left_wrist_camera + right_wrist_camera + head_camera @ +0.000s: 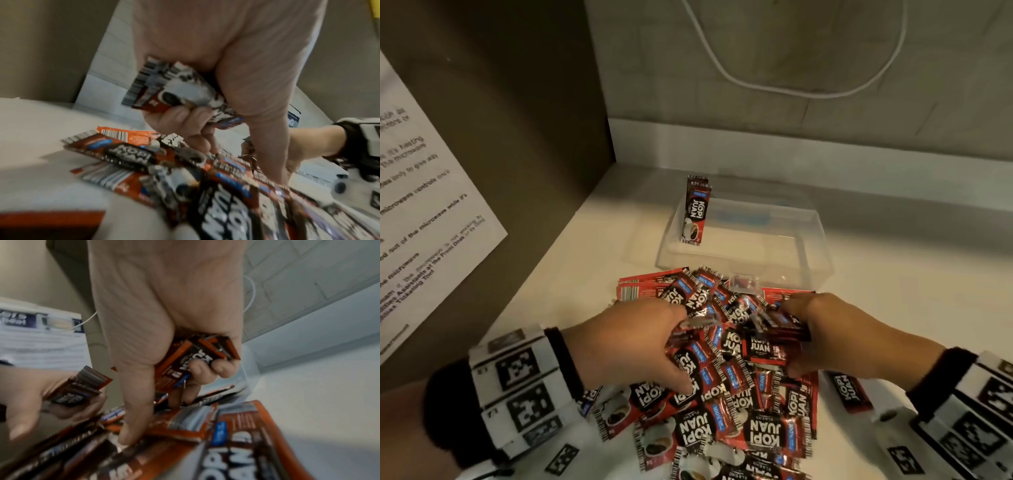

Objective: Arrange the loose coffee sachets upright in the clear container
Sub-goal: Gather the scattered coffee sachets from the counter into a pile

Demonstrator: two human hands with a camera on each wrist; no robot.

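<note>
Both hands work in the pile of loose sachets point(722, 370) on the counter point(571, 274), at 6 o'clock from the clear container point(815, 240). The left hand point(630, 346) grips a small bundle of sachets point(174, 91); the right hand point(832, 329) grips another bundle point(197, 356). To do this step well, I think each bundle should be squared, same end up, before it goes beside the standing sachet point(695, 209) at the container's 10 o'clock corner. The number in each bundle is hidden by the fingers, and both wrist views are blurred.
</note>
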